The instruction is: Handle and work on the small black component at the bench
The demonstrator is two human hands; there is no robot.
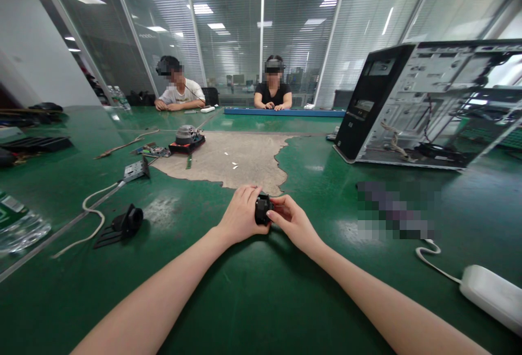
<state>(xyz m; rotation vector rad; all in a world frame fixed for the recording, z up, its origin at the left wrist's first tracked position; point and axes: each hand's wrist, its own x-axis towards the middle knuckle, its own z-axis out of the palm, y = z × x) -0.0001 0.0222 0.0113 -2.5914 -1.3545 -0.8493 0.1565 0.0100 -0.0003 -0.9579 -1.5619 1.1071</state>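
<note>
A small black device (263, 210) is held just above the green table (228, 300), between my two hands. My left hand (241, 215) wraps round its left side, with the fingers over the top and the thumb below. On its right side, my right hand (292, 221) grips it with thumb and fingertips. The palm sides of both hands and part of the device are hidden. Beyond my hands lies a bare beige patch (253, 154) of the tabletop, with small white scraps on it.
An open computer case (354, 110) stands at the right, above a white power adapter (491, 295). At the left are a black bracket part (126, 222), a metal box (136, 169) with a cable, a cooler (187, 136) and a plastic bottle (20, 224). Two people sit across the table.
</note>
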